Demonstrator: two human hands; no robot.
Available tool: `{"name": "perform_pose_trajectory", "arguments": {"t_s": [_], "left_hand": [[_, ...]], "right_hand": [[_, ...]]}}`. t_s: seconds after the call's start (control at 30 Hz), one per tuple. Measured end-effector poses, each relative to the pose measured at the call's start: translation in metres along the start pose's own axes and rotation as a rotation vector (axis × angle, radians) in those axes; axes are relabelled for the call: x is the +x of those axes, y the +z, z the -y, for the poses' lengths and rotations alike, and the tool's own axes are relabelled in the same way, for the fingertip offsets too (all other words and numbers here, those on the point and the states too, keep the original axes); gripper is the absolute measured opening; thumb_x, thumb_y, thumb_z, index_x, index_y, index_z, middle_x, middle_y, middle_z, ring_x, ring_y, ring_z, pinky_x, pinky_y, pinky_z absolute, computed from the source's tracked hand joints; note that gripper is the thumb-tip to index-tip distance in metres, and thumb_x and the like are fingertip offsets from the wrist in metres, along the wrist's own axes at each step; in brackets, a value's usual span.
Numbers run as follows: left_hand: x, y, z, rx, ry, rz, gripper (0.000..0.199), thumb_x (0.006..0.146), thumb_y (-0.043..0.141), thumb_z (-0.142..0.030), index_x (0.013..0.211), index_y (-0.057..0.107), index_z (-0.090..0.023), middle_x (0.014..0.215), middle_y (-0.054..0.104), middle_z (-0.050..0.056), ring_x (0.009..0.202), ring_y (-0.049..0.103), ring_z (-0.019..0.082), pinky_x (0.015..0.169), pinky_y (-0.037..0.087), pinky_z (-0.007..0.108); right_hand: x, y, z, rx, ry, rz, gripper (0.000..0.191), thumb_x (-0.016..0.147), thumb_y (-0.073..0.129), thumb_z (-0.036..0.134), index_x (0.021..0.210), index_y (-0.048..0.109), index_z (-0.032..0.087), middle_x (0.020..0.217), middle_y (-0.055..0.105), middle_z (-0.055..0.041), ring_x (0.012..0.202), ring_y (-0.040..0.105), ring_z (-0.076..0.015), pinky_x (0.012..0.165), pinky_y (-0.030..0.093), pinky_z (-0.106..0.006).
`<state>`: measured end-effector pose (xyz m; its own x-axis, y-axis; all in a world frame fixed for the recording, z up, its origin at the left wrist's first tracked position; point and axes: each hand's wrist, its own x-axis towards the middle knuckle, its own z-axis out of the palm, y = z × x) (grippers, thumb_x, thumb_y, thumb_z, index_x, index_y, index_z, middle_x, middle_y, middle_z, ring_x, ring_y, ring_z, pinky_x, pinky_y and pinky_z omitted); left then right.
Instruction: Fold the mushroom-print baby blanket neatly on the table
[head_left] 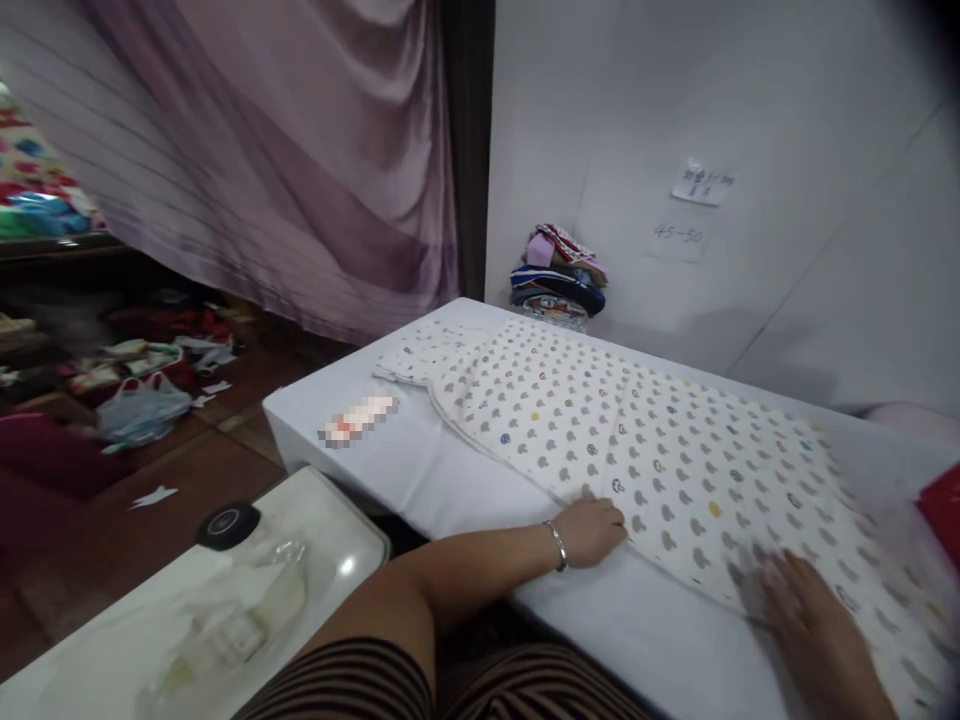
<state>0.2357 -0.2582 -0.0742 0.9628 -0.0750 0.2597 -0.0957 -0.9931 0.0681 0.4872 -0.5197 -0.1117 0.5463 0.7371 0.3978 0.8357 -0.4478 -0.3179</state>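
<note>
Striped sleeve [356,675] partly hides white stand [330,500]; patterned cloth [600,430] lies beyond.

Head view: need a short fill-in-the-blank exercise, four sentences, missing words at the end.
1. Of the near and far edges of the cloth, the left hand is at the ____ one.
2. The bracelet is on the ____ wrist.
3. The right hand is over the cloth, whose commonest printed shapes are ____ in colour.
4. The lower note on the wall reads ____.

Missing words: near; left; gray; 45-50.
</note>
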Motion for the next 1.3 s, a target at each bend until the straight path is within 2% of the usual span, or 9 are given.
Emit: {"name": "perform_pose_trajectory", "arguments": {"t_s": [0.13,0.23,0.4,0.53,0.8,1.0,1.13,1.23,1.3], "left_hand": [[-0.034,-0.020,0.033,0.031,-0.153,0.031,0.018,0.089,0.045,-0.026,0.083,0.060,-0.017,0.094,0.062,0.005,0.091,0.052,0.018,0.074,0.038,0.032],[-0.059,-0.035,0.059,0.043,-0.269,0.047,0.019,0.090,0.044,-0.025,0.085,0.062,-0.018,0.096,0.063,0.006,0.091,0.053,0.018,0.075,0.039,0.032],[-0.105,-0.061,0.107,0.083,-0.463,0.051,0.022,0.089,0.041,-0.018,0.089,0.063,-0.018,0.098,0.064,0.006,0.093,0.053,0.020,0.079,0.040,0.034],[-0.131,-0.075,0.135,0.112,-0.520,0.060,0.024,0.086,0.043,-0.013,0.094,0.064,-0.018,0.102,0.064,0.007,0.097,0.052,0.021,0.081,0.040,0.035],[-0.137,-0.076,0.152,0.066,-0.489,0.024,0.025,0.088,0.042,-0.016,0.093,0.066,-0.021,0.099,0.065,0.005,0.095,0.053,0.020,0.089,0.035,0.038],[-0.144,-0.074,0.159,-0.003,-0.457,0.011,0.029,0.086,0.040,-0.011,0.089,0.066,-0.022,0.097,0.064,0.006,0.096,0.052,0.019,0.094,0.031,0.037],[-0.152,-0.078,0.158,-0.002,-0.451,0.038,0.025,0.089,0.040,-0.019,0.094,0.064,-0.021,0.101,0.062,0.007,0.099,0.052,0.019,0.089,0.036,0.035],[-0.157,-0.086,0.165,0.023,-0.499,0.045,0.024,0.091,0.040,-0.026,0.093,0.063,-0.020,0.099,0.062,0.007,0.098,0.052,0.019,0.087,0.038,0.034],[-0.160,-0.093,0.174,0.059,-0.592,0.038,0.025,0.091,0.040,-0.027,0.088,0.064,-0.019,0.096,0.063,0.007,0.096,0.053,0.020,0.085,0.039,0.035]], "right_hand": [[0.026,0.023,0.099,0.147,-0.224,0.107,0.041,0.087,0.042,0.049,0.107,0.065,0.021,0.117,0.062,-0.0110,0.112,0.055,-0.0279,0.096,0.045,-0.048],[0.041,0.038,0.156,0.200,-0.331,0.128,0.036,0.089,0.043,0.044,0.103,0.066,0.020,0.108,0.065,-0.0097,0.101,0.060,-0.0242,0.088,0.050,-0.042],[0.060,0.060,0.216,0.189,-0.417,0.210,0.031,0.090,0.041,0.032,0.100,0.068,0.020,0.103,0.066,-0.0092,0.097,0.059,-0.0225,0.086,0.049,-0.038],[0.072,0.068,0.251,0.122,-0.394,0.300,0.029,0.090,0.042,0.026,0.101,0.067,0.020,0.104,0.064,-0.0087,0.097,0.057,-0.0210,0.087,0.046,-0.034],[0.088,0.075,0.291,-0.001,-0.359,0.413,0.023,0.091,0.046,0.024,0.100,0.066,0.020,0.099,0.061,-0.0062,0.094,0.053,-0.0177,0.084,0.042,-0.027],[0.087,0.079,0.291,0.021,-0.418,0.403,0.028,0.093,0.039,0.022,0.098,0.066,0.019,0.096,0.060,-0.0070,0.091,0.052,-0.0181,0.081,0.042,-0.028],[0.086,0.079,0.291,0.068,-0.443,0.387,0.028,0.092,0.039,0.023,0.097,0.066,0.019,0.093,0.060,-0.0072,0.089,0.053,-0.0182,0.080,0.043,-0.030],[0.089,0.081,0.297,0.076,-0.449,0.406,0.027,0.091,0.039,0.025,0.097,0.065,0.020,0.092,0.059,-0.0068,0.087,0.053,-0.0181,0.078,0.044,-0.030],[0.092,0.083,0.303,0.071,-0.453,0.416,0.028,0.092,0.038,0.025,0.099,0.065,0.020,0.092,0.058,-0.0068,0.087,0.054,-0.0183,0.077,0.045,-0.029]]}}
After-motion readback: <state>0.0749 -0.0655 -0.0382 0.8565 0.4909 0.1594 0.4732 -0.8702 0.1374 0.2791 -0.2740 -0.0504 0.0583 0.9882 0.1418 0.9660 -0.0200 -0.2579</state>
